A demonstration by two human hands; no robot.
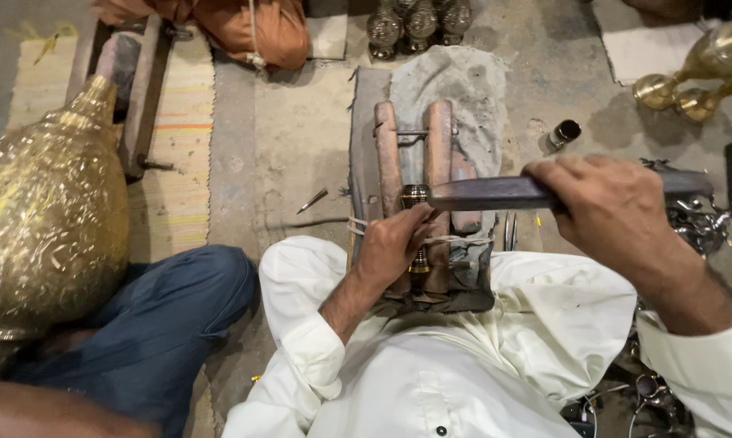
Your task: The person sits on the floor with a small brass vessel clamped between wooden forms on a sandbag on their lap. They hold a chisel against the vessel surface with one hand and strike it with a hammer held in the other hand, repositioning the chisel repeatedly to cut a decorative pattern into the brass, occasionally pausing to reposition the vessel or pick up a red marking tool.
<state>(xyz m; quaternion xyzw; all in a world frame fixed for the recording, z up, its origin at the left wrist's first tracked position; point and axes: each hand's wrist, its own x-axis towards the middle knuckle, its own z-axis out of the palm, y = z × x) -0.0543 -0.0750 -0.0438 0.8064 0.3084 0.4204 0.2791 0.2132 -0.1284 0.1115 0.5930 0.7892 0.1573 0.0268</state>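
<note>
My left hand (392, 243) pinches a thin tool against a small brass piece (415, 195) clamped between two upright wooden bars (437, 146) of a floor vise. My right hand (609, 203) grips a dark wooden bar-shaped mallet (488, 193), whose end rests over the brass piece. Both my sleeves are white, and my lap in white cloth sits just below the vise.
A large engraved brass vessel (46, 211) fills the left side, beside another person's leg in blue trousers (163, 316). Brass goblets (690, 77) lie at the right top, small brass pieces (419, 20) at the top, metal scraps (698, 227) at right, a striped mat (179, 138) at left.
</note>
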